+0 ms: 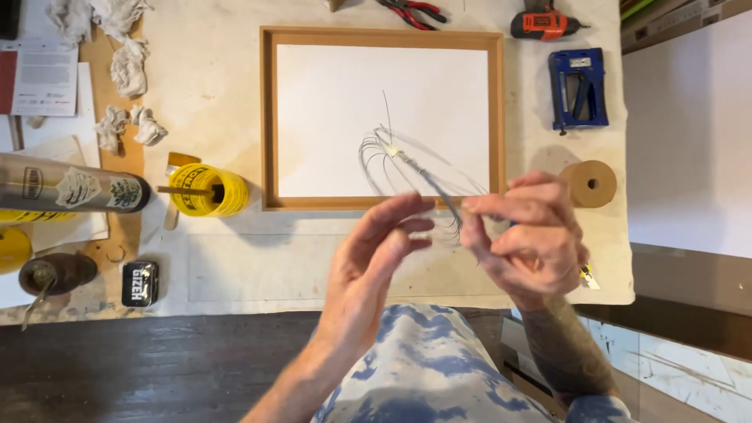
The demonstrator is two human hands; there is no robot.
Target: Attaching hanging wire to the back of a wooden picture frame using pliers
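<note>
A coil of thin wire (399, 160) hangs in loops over the wooden frame (269, 117), above its lower right part. The right hand (533, 235) pinches the wire's tail between thumb and forefinger. The left hand (376, 251) has its fingers loosely spread, tips at the strands; whether it grips is unclear. Right of the frame lie a blue stapler (578, 88) and a tape roll (589, 183); left stands a yellow spool (207, 190).

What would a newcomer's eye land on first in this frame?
Both hands, the left hand and right hand, raised mid-frame and pinching a coil of thin wire. Behind it lies a wooden frame with a white panel; at the left, a yellow spool.
</note>
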